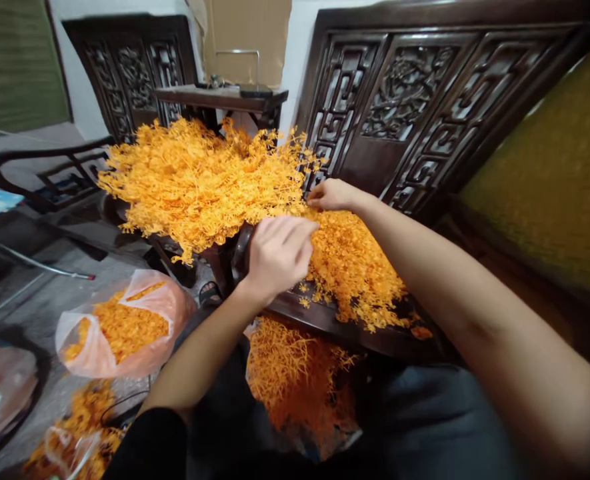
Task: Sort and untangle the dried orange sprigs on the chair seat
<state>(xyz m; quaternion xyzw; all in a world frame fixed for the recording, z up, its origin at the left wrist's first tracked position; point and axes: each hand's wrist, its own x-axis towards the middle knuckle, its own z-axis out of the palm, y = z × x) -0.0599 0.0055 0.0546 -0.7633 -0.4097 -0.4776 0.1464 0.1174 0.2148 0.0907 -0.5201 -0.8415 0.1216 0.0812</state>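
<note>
Orange plastic-looking flower pieces form a large, tangled heap (pixel 195 180) in the upper middle. A smaller pile of loose orange pieces (pixel 355 260) lies on the dark wooden seat (pixel 319 320). My left hand (pixel 279 257) is between the two, its fingers bent and pressed together; whatever they hold is hidden. Just beyond it, my right hand (pixel 332 195) pinches at the edge of the large heap, above the smaller pile. What lies between its fingertips is too small to make out.
On the floor at left stands a pink plastic bag (pixel 177 297) of orange pieces. Another orange bunch (pixel 295 367) hangs below the seat edge. Carved wooden backrests (pixel 379 160) rise behind, beside a small dark table (pixel 219 99). More orange pieces (pixel 92 407) lie lower left.
</note>
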